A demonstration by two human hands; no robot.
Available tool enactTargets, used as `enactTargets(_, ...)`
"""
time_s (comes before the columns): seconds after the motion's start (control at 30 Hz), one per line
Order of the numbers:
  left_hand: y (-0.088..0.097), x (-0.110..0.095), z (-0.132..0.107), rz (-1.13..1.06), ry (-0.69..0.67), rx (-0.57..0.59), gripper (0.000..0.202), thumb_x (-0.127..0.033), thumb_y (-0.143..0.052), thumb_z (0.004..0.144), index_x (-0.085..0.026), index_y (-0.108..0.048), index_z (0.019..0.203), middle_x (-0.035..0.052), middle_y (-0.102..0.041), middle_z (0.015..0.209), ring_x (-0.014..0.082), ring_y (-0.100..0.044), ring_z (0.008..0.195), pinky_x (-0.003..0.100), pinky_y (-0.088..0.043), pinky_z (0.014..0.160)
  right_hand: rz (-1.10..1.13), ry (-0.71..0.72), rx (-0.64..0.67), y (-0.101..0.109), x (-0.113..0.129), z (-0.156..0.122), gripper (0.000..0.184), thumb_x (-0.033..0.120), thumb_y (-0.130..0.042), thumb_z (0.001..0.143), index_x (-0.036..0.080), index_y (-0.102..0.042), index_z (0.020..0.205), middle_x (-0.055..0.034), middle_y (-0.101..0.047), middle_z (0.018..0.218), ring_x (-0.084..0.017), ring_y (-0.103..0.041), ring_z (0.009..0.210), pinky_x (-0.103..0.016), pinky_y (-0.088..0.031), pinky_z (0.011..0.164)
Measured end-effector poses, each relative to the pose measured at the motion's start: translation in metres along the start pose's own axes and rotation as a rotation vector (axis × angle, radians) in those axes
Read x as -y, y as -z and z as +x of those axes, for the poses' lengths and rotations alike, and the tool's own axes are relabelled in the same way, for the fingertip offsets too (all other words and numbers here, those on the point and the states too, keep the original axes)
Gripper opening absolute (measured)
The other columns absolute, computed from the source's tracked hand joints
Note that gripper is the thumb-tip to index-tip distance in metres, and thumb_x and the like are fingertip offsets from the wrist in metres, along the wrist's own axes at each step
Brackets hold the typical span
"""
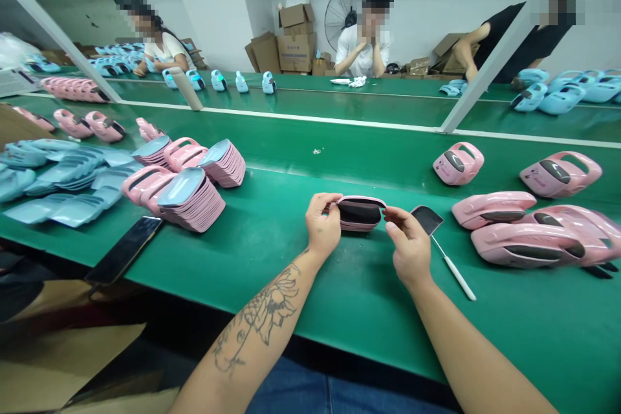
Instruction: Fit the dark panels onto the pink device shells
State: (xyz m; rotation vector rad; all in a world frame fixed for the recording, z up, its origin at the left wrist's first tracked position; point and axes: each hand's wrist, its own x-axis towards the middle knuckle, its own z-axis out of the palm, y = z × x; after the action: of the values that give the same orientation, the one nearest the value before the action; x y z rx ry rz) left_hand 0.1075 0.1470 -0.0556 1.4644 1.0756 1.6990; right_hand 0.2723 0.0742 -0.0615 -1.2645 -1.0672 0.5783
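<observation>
In the middle of the green table, between both hands, sits a small pink plastic piece point(358, 228) with a rounded rim and a dark inside. My left hand point(324, 226) is closed, its thumb and finger pinching the left end of the piece. My right hand point(409, 242) pinches the right end of the rim with its fingertips. Just beyond the right hand lies a flat dark panel point(427, 218). A thin tool with a white handle point(460, 278) reaches from that panel toward the front edge.
Stacked pink plates point(194, 204), light-blue shells point(72, 174) and a phone point(125, 250) lie to the left. Pink housings with handles point(526, 242) stand at right. A white rail point(315, 118) crosses the table, with several people and blue housings point(218, 80) behind it.
</observation>
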Motion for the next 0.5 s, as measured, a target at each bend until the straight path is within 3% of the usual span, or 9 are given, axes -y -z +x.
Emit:
enactTargets(0.27, 0.0001, -0.0003, 0.0009, -0.032, 0.031, -0.015, 0.023, -0.011, -0.054, 0.085, -0.020, -0.075, 0.087, 0.0057, -0.071, 0.094, 0.0189, -0.068, 0.090, 0.032, -0.054, 0.083, 0.034, -0.041, -0.024, -0.0032, -0.0009, 0.0002, 0.029, 0.037, -0.069, 0.087, 0.021, -0.074, 0.110, -0.0104, -0.077, 0.112, -0.030, -0.070, 0.107, -0.052, -0.052, 0.101)
enactTargets(0.5, 0.0005, -0.0005, 0.0002, -0.017, 0.096, -0.021, 0.015, -0.021, -0.059, 0.090, -0.018, -0.073, 0.092, 0.0066, -0.071, 0.094, 0.0186, -0.066, 0.087, 0.031, -0.052, 0.081, 0.067, -0.088, -0.068, -0.0057, -0.0028, 0.0005, 0.033, 0.039, -0.069, 0.084, 0.021, -0.073, 0.111, -0.0105, -0.077, 0.108, -0.030, -0.072, 0.105, -0.054, -0.054, 0.101)
